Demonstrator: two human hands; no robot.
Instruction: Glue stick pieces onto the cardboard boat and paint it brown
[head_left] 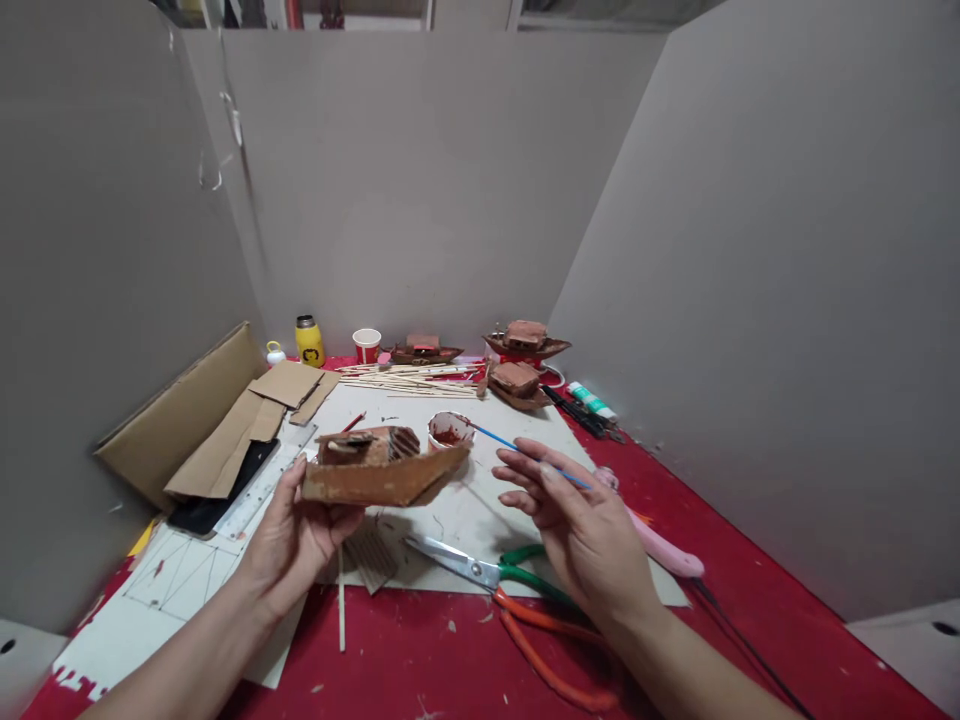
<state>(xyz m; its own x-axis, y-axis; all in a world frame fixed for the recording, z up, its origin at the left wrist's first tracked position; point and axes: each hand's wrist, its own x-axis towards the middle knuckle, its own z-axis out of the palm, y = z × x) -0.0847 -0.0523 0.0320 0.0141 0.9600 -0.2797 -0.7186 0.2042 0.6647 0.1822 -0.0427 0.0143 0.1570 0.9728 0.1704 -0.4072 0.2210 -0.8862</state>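
Observation:
My left hand [307,540] grips a small cardboard model boat [382,474] by its left end and underside, its pointed end toward the right. The boat's cabin roof is partly coated reddish brown, while the hull side is largely bare cardboard colour. Between the thumb and fingers of my right hand [577,510] is a thin blue paintbrush [517,448], its tip over the rim of a paper cup [451,430] with brown paint inside. That cup stands behind the boat's pointed end. Below both hands lie scissors [480,570] with green and orange handles.
Finished-looking brown model boats [517,385] and thin wooden sticks [420,378] lie at the back. Cardboard pieces [232,440] cover a dark flat object on the left, near a yellow bottle [309,342]. A pink corded tool [667,545] lies right. Grey partitions [435,180] enclose the red table.

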